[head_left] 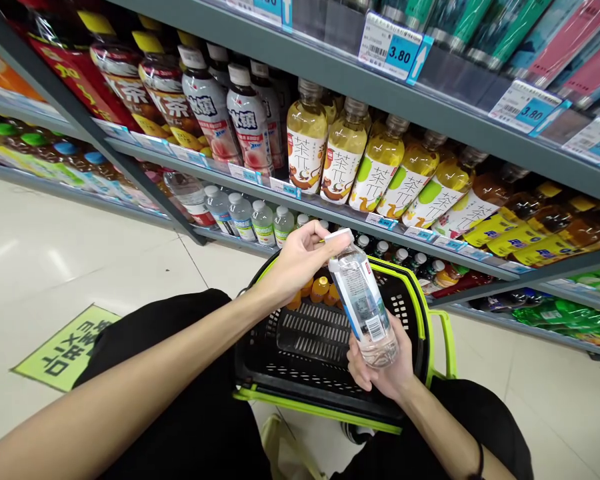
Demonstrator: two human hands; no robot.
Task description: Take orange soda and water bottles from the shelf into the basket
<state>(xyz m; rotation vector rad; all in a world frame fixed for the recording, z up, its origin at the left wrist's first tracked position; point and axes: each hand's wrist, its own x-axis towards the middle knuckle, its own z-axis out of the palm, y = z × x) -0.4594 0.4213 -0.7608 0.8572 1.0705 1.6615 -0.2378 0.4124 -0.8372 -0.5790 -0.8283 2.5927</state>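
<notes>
A clear plastic bottle [363, 303] with a white cap [337, 237] and a label with a barcode is tilted in front of me, its cap toward the shelf. My left hand [303, 260] pinches the bottle at its cap, thumb lying along the cap's side. Lower down, my right hand [395, 370] is wrapped round the bottle near its base. Beneath both hands stands a black shopping basket [313, 333] with lime-green edging. Several bottles with orange caps [321, 289] lie at its far end, partly hidden by my left hand.
Store shelves [260, 175] run across in front with several rows of drinks, including yellow tea bottles [307, 137] and peach-label bottles [247, 120]. Small clear bottles [241, 217] fill the bottom shelf. My black-clothed knees [180, 373] flank the basket. A yellow-green floor sign [65, 347] lies at left.
</notes>
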